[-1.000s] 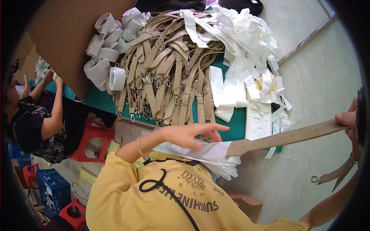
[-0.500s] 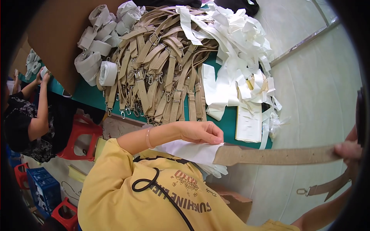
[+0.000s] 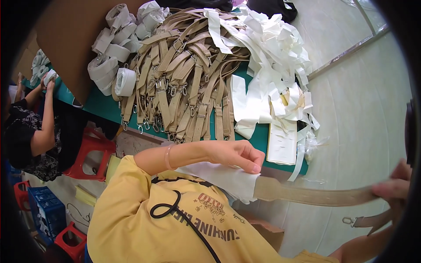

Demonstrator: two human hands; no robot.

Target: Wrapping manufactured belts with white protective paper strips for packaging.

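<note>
My left hand (image 3: 241, 156) pinches the edge of a white paper strip (image 3: 219, 177) in front of my yellow top. Out of the paper's right end runs a beige strap (image 3: 311, 195), stretched toward the right side. There my right hand (image 3: 394, 186) grips the strap between thumb and fingers; part of that hand is lost in the dark rim. Below it hangs another strap length with a metal snap hook (image 3: 349, 221). How far the strap reaches under the paper is hidden.
A heap of beige straps with metal hooks (image 3: 175, 87) covers the green table (image 3: 98, 107). White paper rolls (image 3: 126, 82) lie at its left, loose paper strips (image 3: 276, 48) at its right. Another person (image 3: 35, 136) works at far left, near red stools (image 3: 94, 153) and a blue crate (image 3: 46, 215).
My left hand has moved slightly right and down, the paper with it. The strap now sags lower, and the hanging hook has shifted a little right.
</note>
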